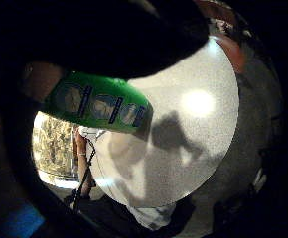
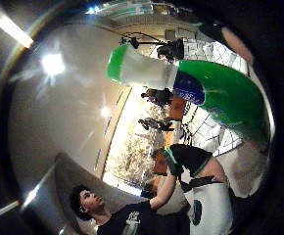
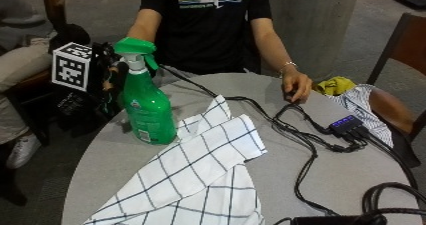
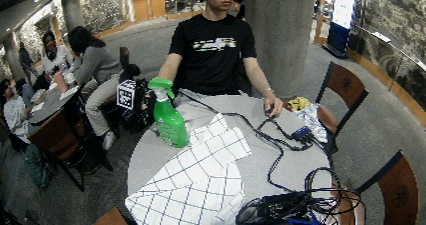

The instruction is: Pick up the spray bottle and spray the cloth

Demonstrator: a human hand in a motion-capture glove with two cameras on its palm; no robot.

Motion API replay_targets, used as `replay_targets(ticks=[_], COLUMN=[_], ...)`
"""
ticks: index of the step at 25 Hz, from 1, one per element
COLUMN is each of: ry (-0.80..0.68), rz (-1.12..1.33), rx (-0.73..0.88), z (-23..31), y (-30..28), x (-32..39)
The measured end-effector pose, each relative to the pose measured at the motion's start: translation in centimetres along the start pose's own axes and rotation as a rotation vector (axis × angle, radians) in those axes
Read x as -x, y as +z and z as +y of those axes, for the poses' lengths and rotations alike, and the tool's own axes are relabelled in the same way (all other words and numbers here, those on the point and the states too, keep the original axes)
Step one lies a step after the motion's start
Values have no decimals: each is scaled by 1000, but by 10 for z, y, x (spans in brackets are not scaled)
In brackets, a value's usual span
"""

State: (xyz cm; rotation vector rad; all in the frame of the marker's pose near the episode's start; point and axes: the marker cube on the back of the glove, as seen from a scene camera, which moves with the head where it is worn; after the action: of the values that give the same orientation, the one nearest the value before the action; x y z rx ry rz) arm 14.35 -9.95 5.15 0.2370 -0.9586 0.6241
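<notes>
Beside the hand [image 3: 106, 77] — spray bottle [image 3: 146, 110], upright

Big open hall with a grey floor [image 4: 393, 130]. A fat concrete pillar [image 4: 278, 30] stands right behind the round grey table [image 3: 106, 160]. Wooden chairs [image 4: 343, 87] sit around it, and another table [image 4: 43, 107] is off to one side. Stone-patterned wall panels [image 4: 399, 20] run along the side.
</notes>
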Motion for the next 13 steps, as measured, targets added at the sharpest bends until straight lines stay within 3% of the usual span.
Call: replay_targets(ticks=[13], ry=[7], rz=[61], rx=[100], z=[-27], y=[8], x=[-4])
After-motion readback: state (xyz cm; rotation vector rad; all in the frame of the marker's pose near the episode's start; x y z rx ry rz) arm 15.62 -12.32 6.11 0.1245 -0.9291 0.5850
